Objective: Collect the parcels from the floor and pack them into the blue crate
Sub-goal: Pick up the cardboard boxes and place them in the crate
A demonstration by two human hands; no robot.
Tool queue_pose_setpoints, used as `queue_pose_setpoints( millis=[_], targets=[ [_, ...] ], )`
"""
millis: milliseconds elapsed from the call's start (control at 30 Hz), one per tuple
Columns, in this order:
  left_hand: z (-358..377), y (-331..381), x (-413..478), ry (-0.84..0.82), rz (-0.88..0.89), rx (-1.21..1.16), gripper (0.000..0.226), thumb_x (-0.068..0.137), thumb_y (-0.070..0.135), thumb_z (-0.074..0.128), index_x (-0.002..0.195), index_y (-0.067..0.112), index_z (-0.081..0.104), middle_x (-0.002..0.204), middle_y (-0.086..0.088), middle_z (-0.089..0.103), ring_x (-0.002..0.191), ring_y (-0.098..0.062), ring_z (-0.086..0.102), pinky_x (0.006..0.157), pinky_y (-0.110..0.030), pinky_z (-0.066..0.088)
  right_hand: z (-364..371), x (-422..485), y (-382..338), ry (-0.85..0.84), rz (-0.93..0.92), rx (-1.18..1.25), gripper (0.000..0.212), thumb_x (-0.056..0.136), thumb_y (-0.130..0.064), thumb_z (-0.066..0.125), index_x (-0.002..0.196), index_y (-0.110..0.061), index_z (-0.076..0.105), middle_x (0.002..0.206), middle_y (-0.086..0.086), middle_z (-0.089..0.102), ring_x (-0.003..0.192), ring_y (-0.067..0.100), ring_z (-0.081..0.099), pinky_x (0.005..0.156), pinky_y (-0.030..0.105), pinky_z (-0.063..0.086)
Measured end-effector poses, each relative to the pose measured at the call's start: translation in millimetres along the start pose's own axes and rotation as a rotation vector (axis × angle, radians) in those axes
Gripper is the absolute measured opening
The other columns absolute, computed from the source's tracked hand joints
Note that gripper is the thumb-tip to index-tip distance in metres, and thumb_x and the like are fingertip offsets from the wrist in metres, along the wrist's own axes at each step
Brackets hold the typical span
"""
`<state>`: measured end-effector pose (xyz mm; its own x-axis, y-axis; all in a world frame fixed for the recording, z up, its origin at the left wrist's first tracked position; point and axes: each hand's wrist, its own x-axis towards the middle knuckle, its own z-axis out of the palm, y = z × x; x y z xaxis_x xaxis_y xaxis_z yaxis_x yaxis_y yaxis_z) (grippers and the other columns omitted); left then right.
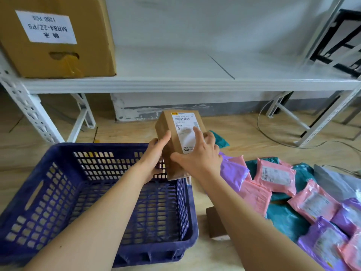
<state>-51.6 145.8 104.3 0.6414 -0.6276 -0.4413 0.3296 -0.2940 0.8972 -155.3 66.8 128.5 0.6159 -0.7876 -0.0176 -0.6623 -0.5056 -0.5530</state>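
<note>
My blue crate [187, 212] sits nearest, rigid perforated plastic. Over its far right corner, my left hand [154, 153] and right hand [199, 159] both clasp a smooth cardboard box [166, 122], fingers curled round its sides. It might slip or clip the rim. Slick crinkled mailers [275, 177] lie on the floor, right.

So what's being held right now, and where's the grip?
A brown cardboard parcel, both hands: left hand grips its left side, right hand its labelled face and right edge.
</note>
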Motion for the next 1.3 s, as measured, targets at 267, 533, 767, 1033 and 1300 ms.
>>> queue_pose_setpoints(
  millis=[267, 533, 767, 1033, 1300],
  targets=[
    [-32.8, -17.7, 1.0, -0.014, -0.183, 0.061, 0.062, 0.074, 0.061, 0.063, 0.125, 0.026, 0.053, 0.115, -0.005, 0.064, 0.107, -0.026, 0.06, 0.095, -0.045, 0.047, 15.5, -13.1, -12.8, -0.235, -0.04, -0.038, 0.096, 0.068, -0.069, 0.062, 0.145, -0.031, 0.019, 0.146, 0.01, 0.029, 0.131, 0.034, 0.034, 0.103, 0.045, 0.034],
    [-55.4, -54.3, 9.1, -0.031, -0.487, 0.111, 0.052, 0.082, 0.055, 0.059, 0.11, 0.012, 0.058, 0.104, -0.015, 0.062, 0.095, -0.032, 0.06, 0.087, -0.046, 0.05, 59.4, 1.5, 1.1, -0.467, 0.058, -0.038, 0.067, 0.079, -0.042, 0.063, 0.137, -0.018, 0.038, 0.127, 0.009, 0.055, 0.111, 0.026, 0.055, 0.088, 0.035, 0.05],
    [-41.3, -105.5, 45.4, -0.116, -0.609, 0.03, 0.06, 0.071, 0.048, 0.073, 0.122, 0.023, 0.056, 0.118, -0.012, 0.064, 0.109, -0.034, 0.06, 0.091, -0.06, 0.046, 111.9, 23.5, 22.7, -0.567, 0.171, -0.088, 0.062, 0.086, -0.034, 0.058, 0.139, -0.012, 0.034, 0.134, 0.013, 0.048, 0.118, 0.029, 0.051, 0.09, 0.034, 0.046],
    [-36.9, -135.4, 94.7, 0.011, -0.471, 0.081, 0.016, 0.096, 0.022, 0.044, 0.106, 0.034, 0.046, 0.093, -0.004, 0.065, 0.079, -0.021, 0.059, 0.064, -0.027, 0.044, 168.2, 42.1, 41.2, -0.599, 0.325, 0.06, 0.052, 0.092, -0.022, 0.05, 0.14, -0.009, 0.032, 0.137, 0.013, 0.046, 0.126, 0.028, 0.046, 0.098, 0.03, 0.041],
    [-24.8, -171.4, 113.7, -0.021, -0.5, -0.049, 0.042, 0.089, 0.007, 0.047, 0.122, 0.033, 0.048, 0.102, 0.001, 0.068, 0.09, -0.022, 0.064, 0.083, -0.041, 0.048, 188.9, 63.3, 62.4, -0.539, 0.472, 0.165, 0.056, 0.087, -0.011, 0.049, 0.14, -0.02, 0.034, 0.137, 0.009, 0.04, 0.124, 0.026, 0.047, 0.09, 0.027, 0.041]
  ],
)
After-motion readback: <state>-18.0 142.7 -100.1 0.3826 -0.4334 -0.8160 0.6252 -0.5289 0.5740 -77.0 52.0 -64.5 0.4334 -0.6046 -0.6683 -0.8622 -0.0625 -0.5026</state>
